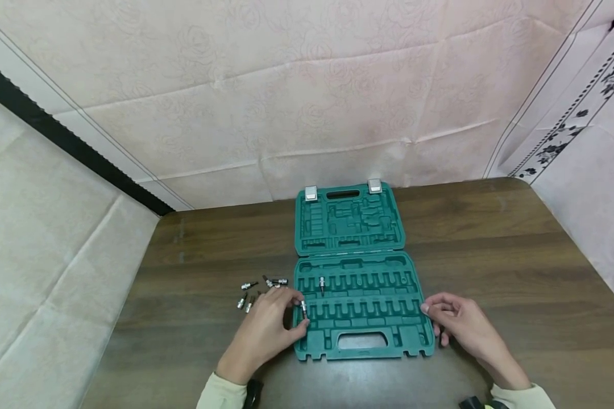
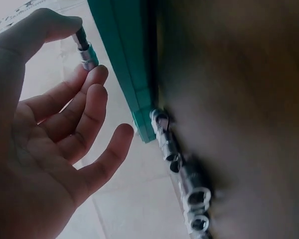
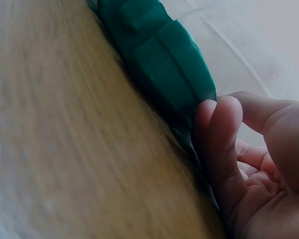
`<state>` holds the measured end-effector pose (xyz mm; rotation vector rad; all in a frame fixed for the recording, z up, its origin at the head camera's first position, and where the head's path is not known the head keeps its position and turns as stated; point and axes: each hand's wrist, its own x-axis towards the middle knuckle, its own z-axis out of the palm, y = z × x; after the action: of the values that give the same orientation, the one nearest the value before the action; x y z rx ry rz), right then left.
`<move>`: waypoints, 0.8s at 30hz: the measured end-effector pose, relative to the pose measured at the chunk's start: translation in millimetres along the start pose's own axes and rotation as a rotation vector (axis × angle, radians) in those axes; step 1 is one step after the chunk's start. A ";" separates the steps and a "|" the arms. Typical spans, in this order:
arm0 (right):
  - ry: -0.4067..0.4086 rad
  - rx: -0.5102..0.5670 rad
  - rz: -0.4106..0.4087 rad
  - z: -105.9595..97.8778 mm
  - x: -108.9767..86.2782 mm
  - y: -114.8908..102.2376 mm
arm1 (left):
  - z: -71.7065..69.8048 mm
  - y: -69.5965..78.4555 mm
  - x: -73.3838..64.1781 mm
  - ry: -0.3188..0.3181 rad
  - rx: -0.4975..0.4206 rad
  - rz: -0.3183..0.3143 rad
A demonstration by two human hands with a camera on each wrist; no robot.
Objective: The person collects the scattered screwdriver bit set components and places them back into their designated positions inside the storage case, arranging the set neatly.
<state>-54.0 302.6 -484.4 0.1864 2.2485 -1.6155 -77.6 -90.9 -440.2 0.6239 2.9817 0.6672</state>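
A green tool case [image 1: 358, 335] lies unfolded on the table, its lower half full of moulded slots. Between thumb and fingertips my left hand [image 1: 268, 318] pinches a bit socket [image 2: 87, 56], silver with a dark bit, above the left slots of the lower half. Another bit socket [image 1: 322, 284] sits in the upper row. Several loose bit sockets [image 1: 249, 285] lie on the table left of the case, partly behind the left hand. My right hand [image 1: 457, 318] holds the case's right edge with thumb and finger; the right wrist view shows the fingertips against the green rim.
The case lid [image 1: 350, 221] lies back toward the wall, with two silver latches [image 1: 374, 186] at its far edge. The wooden table [image 1: 491, 244] reaches a pale cloth backdrop [image 1: 307, 102] behind it. Cloth also hangs at both sides.
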 end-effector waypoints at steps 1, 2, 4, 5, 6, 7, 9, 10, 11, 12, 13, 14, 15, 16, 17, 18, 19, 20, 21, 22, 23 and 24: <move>0.002 -0.001 0.007 0.3 -0.3 -0.1 | 1.3 0.6 0.7 -0.005 0.010 0.005; 0.001 -0.003 0.008 0.7 -0.8 -0.3 | 2.5 1.1 1.2 -0.010 0.020 0.010; -0.001 0.004 0.011 1.3 -1.2 0.3 | 5.0 2.0 2.2 -0.014 0.034 0.025; -0.002 0.006 0.010 1.5 -1.3 0.7 | 5.7 2.9 2.4 -0.015 0.038 0.030; -0.005 0.011 0.010 1.5 -1.4 1.1 | 6.4 3.7 2.8 -0.016 0.042 0.033; -0.008 0.014 0.005 1.6 -1.7 1.4 | 6.9 4.7 3.2 -0.018 0.044 0.035; -0.011 0.020 -0.001 1.6 -1.7 2.0 | 7.8 7.0 4.1 -0.021 0.038 0.043; -0.014 0.020 -0.007 1.5 -1.7 2.3 | 8.1 8.3 4.5 -0.022 0.034 0.049; -0.014 0.023 -0.006 1.3 -1.6 2.5 | 8.5 9.5 5.0 -0.022 0.032 0.054; -0.015 0.025 -0.006 1.1 -1.4 2.5 | 9.2 10.3 5.6 -0.022 0.031 0.063; -0.015 0.026 -0.006 0.9 -1.1 2.4 | 9.7 11.3 6.2 -0.021 0.030 0.072; -0.016 0.028 -0.007 0.7 -0.9 2.3 | 10.5 11.9 6.7 -0.020 0.030 0.082; -0.016 0.027 -0.008 0.6 -0.7 2.1 | 11.3 12.5 7.3 -0.018 0.035 0.092; -0.017 0.028 -0.009 0.4 -0.5 1.9 | 12.4 12.8 7.9 -0.015 0.039 0.101; -0.018 0.028 -0.009 0.2 -0.4 1.7 | 13.4 13.2 8.4 -0.011 0.045 0.111; -0.018 0.027 -0.010 0.1 -0.3 1.5 | 14.3 13.5 8.9 -0.007 0.051 0.120; -0.018 0.027 -0.010 0.0 -0.3 1.3 | 15.0 13.9 9.4 -0.003 0.056 0.127; -0.019 0.026 -0.011 -0.1 -0.4 1.1 | 15.9 14.2 9.9 0.001 0.061 0.132; -0.018 0.024 -0.011 -0.2 -0.5 0.8 | 16.6 14.6 10.4 0.005 0.068 0.137; -0.018 0.022 -0.012 -0.3 -0.5 0.5 | 17.1 15.1 10.9 0.006 0.074 0.141; -0.018 0.019 -0.013 -0.3 -0.4 0.1 | 17.6 15.6 11.4 0.007 0.083 0.144; -0.018 0.016 -0.014 -0.2 -0.2 -0.4 | 17.8 16.0 11.6 0.004 0.091 0.145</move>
<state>-53.9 302.7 -483.9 0.1598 2.2292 -1.6362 -80.4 -65.9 -449.0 0.8523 3.0063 0.5417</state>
